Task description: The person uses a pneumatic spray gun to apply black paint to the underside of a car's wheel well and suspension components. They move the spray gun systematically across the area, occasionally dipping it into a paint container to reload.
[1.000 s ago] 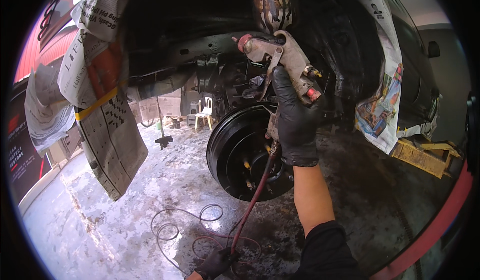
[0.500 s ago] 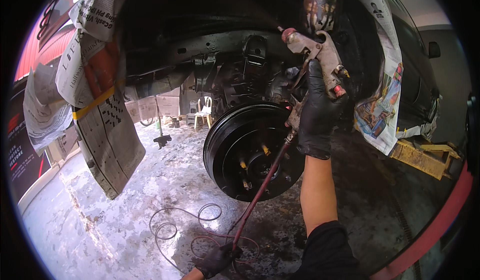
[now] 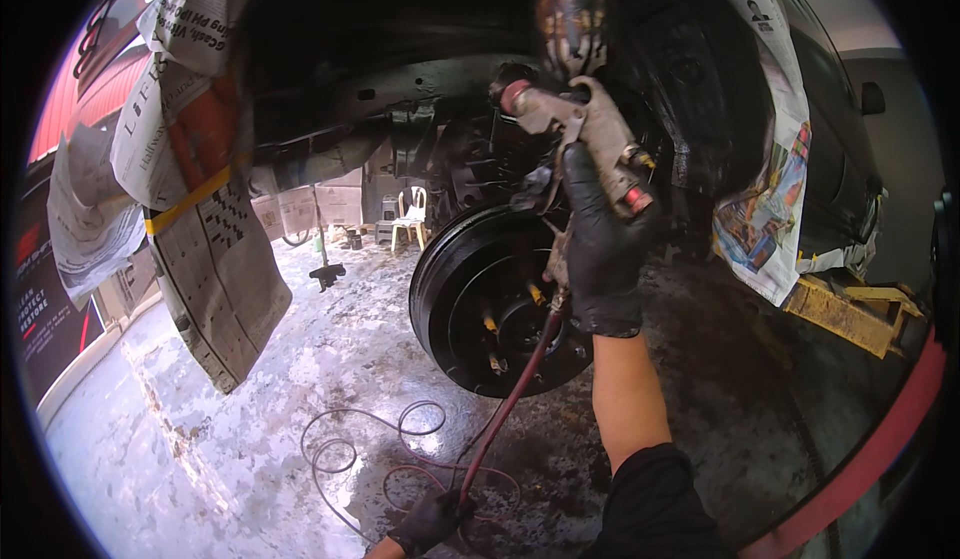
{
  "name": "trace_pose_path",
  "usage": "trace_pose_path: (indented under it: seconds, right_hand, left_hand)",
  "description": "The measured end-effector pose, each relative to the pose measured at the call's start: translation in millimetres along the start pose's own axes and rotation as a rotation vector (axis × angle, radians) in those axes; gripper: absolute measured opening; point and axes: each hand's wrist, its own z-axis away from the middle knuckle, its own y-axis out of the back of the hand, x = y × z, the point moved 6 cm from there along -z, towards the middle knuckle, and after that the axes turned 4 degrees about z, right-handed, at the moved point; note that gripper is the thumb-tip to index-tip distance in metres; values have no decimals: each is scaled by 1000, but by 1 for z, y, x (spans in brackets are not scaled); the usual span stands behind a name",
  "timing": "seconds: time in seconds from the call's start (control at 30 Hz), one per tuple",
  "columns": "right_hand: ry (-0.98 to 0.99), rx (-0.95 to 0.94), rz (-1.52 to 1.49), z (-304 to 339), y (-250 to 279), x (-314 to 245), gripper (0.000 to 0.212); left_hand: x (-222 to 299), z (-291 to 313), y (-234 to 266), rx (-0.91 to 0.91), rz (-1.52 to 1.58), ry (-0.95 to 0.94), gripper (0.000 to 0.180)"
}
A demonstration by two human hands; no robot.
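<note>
I have a spray gun (image 3: 605,139) raised in my right hand (image 3: 607,269), inside the dark wheel well (image 3: 690,89) of a vehicle. That hand's fingers (image 3: 580,174) are wrapped round the handle, one lying up by the trigger; whether it is squeezed, I cannot tell. The gun's metal cup (image 3: 572,24), streaked with dark drips, stands on top, and the nozzle points left, towards the black rail (image 3: 400,104). Low down, my left hand is curled round (image 3: 428,524) the red hose (image 3: 515,394), which runs up in front of the black drum (image 3: 440,299) to the foot of the handle. Newspaper (image 3: 765,219) hangs at both sides of the well.

I judge this to be the coating step, partway through: rail and drum look black and glossy, with yellowish studs (image 3: 490,324) on the drum. The next move calls for an even sweep, cup upright, my left hand holding the hose clear of the drum.
</note>
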Motion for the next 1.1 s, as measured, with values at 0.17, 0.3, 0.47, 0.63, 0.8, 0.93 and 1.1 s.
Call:
trace_pose_path:
  seconds: [0.17, 0.3, 0.47, 0.63, 0.8, 0.93, 1.1]
  right_hand:
    - [-241, -86, -144, 19, -3, 10, 34]
    - [-258, -76, -220, 19, -2, 7, 35]
    - [-221, -41, -318, 8, 13, 7, 28]
    - [-191, 62, -200, -1, 40, 18, 27]
    - [-213, 102, -200, -1, 65, 29, 29]
    - [-287, 105, -152, 1, 88, 43, 29]
    - [-331, 159, -27, 3, 122, 56, 31]
  left_hand:
    - [-15, 4, -4, 0, 59, 34, 30]
    - [-16, 1, -6, -6, 59, 6, 31]
    - [-4, -2, -7, -22, 42, 1, 31]
    - [6, -9, -12, -59, 49, -12, 31]
    - [11, -20, -22, -93, 31, -84, 38]
    - [21, -27, -30, -111, -30, -95, 39]
    - [41, -35, -38, -132, 0, -144, 39]
